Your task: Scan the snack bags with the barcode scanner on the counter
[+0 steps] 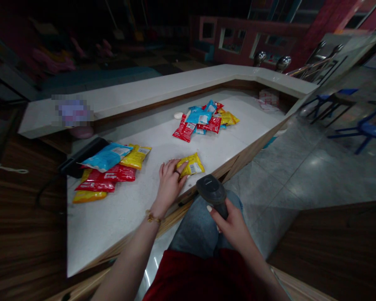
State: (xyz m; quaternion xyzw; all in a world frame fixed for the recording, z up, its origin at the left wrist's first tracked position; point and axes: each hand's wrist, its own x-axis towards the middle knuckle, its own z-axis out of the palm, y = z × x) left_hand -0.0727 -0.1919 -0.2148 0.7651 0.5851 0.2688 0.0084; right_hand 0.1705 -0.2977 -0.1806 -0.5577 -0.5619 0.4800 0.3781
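Note:
My right hand is wrapped around the grip of a dark barcode scanner, held above my knee just off the desk edge. Its head is tipped toward a yellow snack bag lying on the white desk. On the left end of that bag is my left hand, fingers over its top and thumb along the near side; the bag's barcode label faces up, uncovered. Left of this hand lies a pile with a blue snack bag, red snack bags and yellow ones. A second mixed pile includes a red snack bag.
A raised white ledge runs along the back of the desk. Behind the left pile is a black device. A white rounded object sits beside the far pile. Blue stools stand on the tiled floor at right.

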